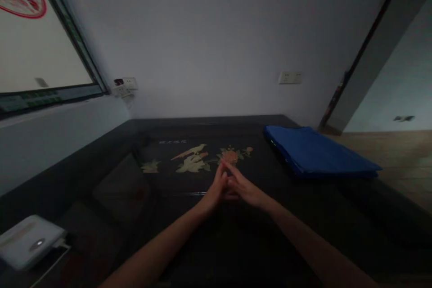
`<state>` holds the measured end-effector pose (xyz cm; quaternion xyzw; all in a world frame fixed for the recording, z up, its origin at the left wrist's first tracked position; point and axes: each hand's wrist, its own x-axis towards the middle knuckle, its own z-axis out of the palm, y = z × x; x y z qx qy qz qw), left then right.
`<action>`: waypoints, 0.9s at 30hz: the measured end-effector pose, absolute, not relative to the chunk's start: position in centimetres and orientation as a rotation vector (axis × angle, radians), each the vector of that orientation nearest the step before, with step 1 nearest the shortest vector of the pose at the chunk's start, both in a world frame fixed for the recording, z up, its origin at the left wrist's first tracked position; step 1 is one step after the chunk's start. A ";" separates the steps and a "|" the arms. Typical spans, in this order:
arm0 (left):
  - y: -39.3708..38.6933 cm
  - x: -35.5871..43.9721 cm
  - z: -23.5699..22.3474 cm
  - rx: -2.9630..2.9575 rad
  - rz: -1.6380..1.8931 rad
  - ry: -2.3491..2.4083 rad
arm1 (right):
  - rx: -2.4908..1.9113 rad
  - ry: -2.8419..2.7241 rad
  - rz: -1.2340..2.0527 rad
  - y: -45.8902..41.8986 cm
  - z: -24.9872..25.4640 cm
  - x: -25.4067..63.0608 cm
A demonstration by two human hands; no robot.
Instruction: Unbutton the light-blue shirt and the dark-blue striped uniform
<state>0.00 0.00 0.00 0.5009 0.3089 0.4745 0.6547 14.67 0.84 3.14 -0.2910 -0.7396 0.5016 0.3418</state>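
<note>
Fingers of the left hand [214, 191] and right hand [249, 190] are meeting in a peak, both open and empty over the dark worktop [219, 129], while the folded blue sheet [320, 150] is lying to their right, probably light, floppy and slippery, best gripped through all layers at its near edge.

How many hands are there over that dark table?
2: the left hand and the right hand, meeting at their fingertips above the dark table, by the orange flower design. Some fingers are partly hidden.
</note>
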 end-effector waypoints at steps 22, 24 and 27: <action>0.6 -0.5 0.1 1.614 0.952 0.982 | -2.375 -1.847 -0.470 10.9 1.8 33.4; 0.2 -0.3 0.4 1.613 0.927 0.960 | -2.374 -1.838 -0.476 11.4 1.6 33.6; 0.1 -0.4 0.8 1.610 0.912 0.916 | -2.380 -1.822 -0.400 12.1 1.6 34.4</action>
